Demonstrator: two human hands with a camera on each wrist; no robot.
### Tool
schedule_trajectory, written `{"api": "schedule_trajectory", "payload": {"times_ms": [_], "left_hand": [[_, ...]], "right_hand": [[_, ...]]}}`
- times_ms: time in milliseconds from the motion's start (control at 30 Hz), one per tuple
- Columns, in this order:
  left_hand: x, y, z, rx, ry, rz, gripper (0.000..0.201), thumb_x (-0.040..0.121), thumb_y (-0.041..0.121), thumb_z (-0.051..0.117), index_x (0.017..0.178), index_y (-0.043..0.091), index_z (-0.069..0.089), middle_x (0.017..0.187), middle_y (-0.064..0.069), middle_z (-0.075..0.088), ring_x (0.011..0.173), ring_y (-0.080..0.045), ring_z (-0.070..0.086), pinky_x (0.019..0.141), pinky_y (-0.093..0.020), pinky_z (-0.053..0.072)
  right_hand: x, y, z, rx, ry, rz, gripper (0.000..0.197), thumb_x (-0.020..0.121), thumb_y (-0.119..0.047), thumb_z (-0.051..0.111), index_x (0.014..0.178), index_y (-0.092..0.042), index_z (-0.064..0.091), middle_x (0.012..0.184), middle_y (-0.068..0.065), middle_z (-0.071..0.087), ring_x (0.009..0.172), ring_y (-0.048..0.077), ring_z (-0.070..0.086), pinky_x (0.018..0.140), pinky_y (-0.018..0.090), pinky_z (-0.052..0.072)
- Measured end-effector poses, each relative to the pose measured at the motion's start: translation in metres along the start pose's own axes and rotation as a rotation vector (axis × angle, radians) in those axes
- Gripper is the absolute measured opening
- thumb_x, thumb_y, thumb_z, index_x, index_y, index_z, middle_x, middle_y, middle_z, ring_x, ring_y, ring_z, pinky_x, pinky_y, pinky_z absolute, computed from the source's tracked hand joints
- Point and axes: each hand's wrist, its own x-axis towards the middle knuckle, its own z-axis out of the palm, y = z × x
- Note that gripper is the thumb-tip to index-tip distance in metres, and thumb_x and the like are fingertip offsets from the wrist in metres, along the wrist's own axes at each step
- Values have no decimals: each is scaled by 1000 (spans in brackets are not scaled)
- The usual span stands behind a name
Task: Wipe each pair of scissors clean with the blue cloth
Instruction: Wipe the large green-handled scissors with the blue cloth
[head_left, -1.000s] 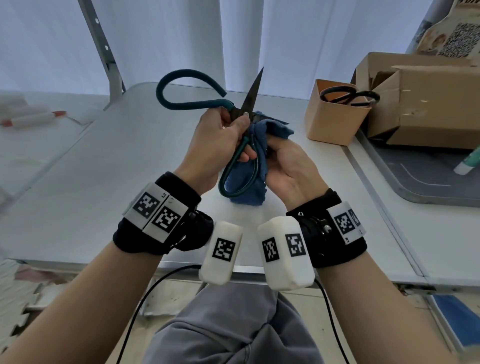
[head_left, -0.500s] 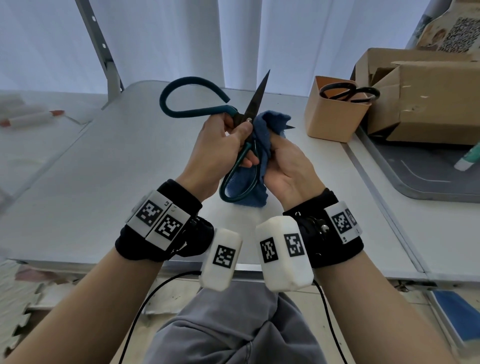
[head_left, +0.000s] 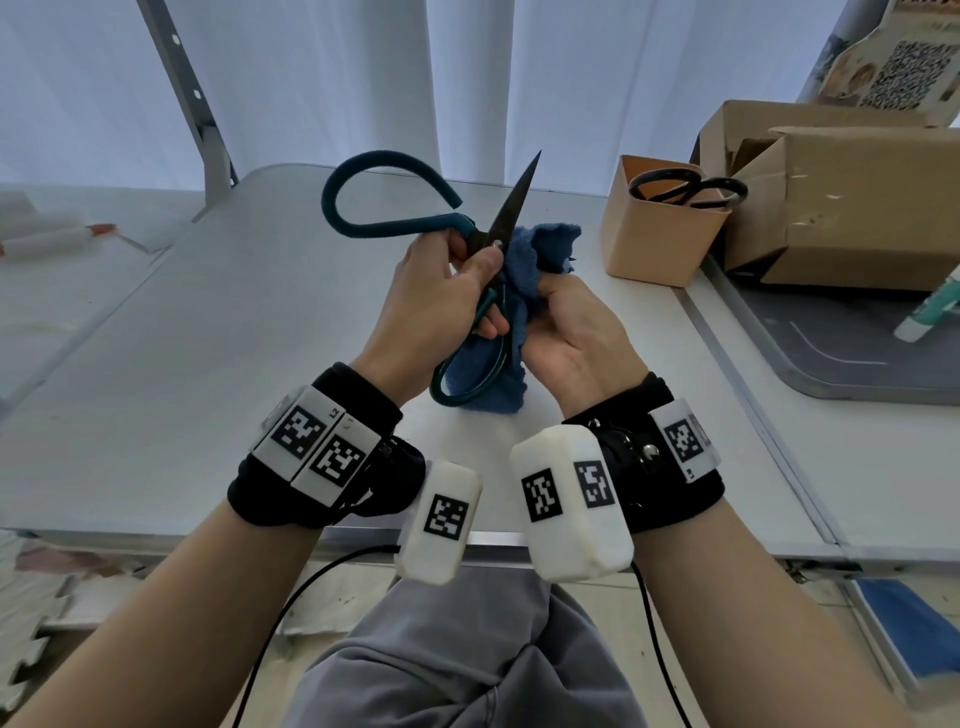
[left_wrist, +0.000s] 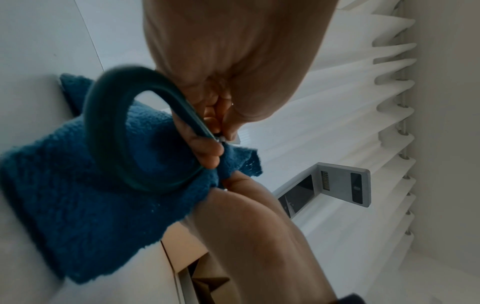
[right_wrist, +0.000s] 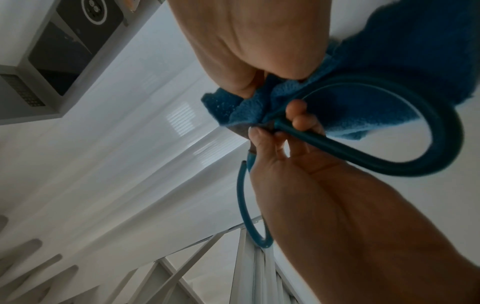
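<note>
Large teal-handled scissors (head_left: 511, 202) are held above the table, spread wide, one dark blade pointing up. My left hand (head_left: 452, 291) grips them at the pivot, thumb on the screw. One handle loop (head_left: 363, 192) arcs up to the left; the other loop (left_wrist: 109, 131) hangs below. My right hand (head_left: 566, 322) holds the blue cloth (head_left: 540, 249) bunched around the second blade, which is hidden inside it. The cloth (right_wrist: 389, 67) drapes behind the lower loop (right_wrist: 420, 131). A black-handled pair of scissors (head_left: 685, 189) stands in the tan cup (head_left: 654, 239).
An open cardboard box (head_left: 852, 197) sits behind the cup at the right. A grey tray (head_left: 852, 353) holds a white tube (head_left: 930, 312). White rolls (head_left: 52, 241) lie on the left side table. The grey table (head_left: 208, 338) stretches out beneath my hands.
The scissors and both hands have risen slightly and tilted. My right hand has slid the bunched cloth along the covered blade towards the pivot.
</note>
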Motion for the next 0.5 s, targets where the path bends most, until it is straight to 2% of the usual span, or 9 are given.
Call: {"api": "schedule_trajectory", "payload": {"times_ms": [33,67,100,133,200,267,367,400,500], "left_hand": [[0,0,1,9,-1,3,26,102,20,55,109,-5,51,63,-7,62,54,-23,65,52,-26,50],[-1,0,1,17,-1,7,24,102,20,55,107,-3,51,62,-7,62,54,-23,65,52,-25,50],[0,0,1,23,-2,10,23,102,21,55,106,-2,51,62,-7,62,54,-23,65,52,-24,50],[0,0,1,27,-4,15,22,102,21,55,105,-1,52,62,-8,62,54,-23,65,52,-24,50],[0,0,1,30,-6,20,25,102,21,55,106,-3,51,61,-8,62,55,-25,65,53,-26,51],[1,0,1,23,-10,21,28,101,21,56,108,-5,51,60,-8,62,57,-27,64,53,-27,51],[2,2,1,7,-14,23,29,101,20,55,109,-7,51,60,-6,62,57,-27,64,52,-28,51],[3,3,1,8,-16,24,29,101,20,55,109,-7,51,61,-6,62,56,-27,64,53,-28,51],[3,3,1,12,-21,20,23,102,20,55,104,-2,51,57,-5,62,54,-24,64,52,-27,51]], "right_hand": [[1,2,0,14,28,-9,32,98,4,40,124,6,58,108,27,64,85,33,62,94,49,51],[1,3,1,11,59,-15,39,98,5,38,134,4,54,107,26,65,83,33,62,85,47,54],[1,4,2,-3,80,-17,43,98,5,37,138,2,52,104,24,65,80,32,63,75,44,55],[2,4,2,-8,87,-13,43,98,5,36,139,2,52,104,23,65,80,31,63,72,42,54],[2,2,1,4,56,3,36,100,3,39,132,4,54,113,24,61,89,33,62,79,42,53],[2,-1,3,-5,3,32,27,101,-3,43,124,2,55,115,26,58,88,36,59,82,43,51],[2,-2,2,-1,-18,34,37,99,-9,52,133,4,52,124,27,58,97,37,59,98,48,47],[2,-2,2,3,-16,34,41,99,-11,53,137,4,51,125,26,57,98,36,59,98,48,49],[1,-2,3,-11,-49,15,28,99,-10,52,126,-1,55,106,22,60,80,30,59,69,37,57]]}}
